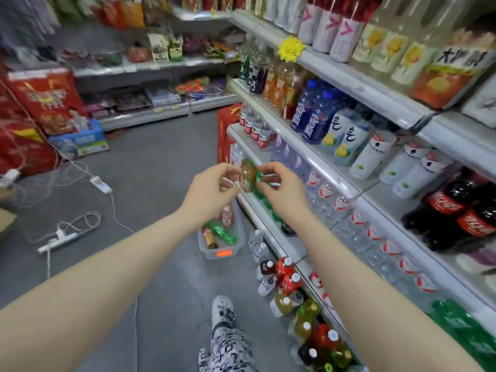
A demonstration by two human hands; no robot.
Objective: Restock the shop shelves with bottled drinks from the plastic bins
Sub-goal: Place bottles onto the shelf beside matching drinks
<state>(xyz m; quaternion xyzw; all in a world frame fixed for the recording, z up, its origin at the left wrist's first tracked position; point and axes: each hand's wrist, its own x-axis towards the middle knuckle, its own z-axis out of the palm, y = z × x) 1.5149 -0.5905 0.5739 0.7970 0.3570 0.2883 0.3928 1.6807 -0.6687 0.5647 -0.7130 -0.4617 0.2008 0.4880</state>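
Both my arms reach forward at mid-height in the aisle. Between my hands is a small bottle of brownish drink with a green label, blurred by motion. My left hand pinches its left side with curled fingers and my right hand pinches its right side. Below my hands, a clear plastic bin with an orange tag stands on the floor beside the shelf base; a green bottle and a few other bottles lie in it. The drink shelves run along my right.
Several loose bottles stand on the floor along the shelf base. White power strips with cables lie on the grey floor at left. Red snack cartons stack at far left. My patterned trouser leg and shoe are at the bottom.
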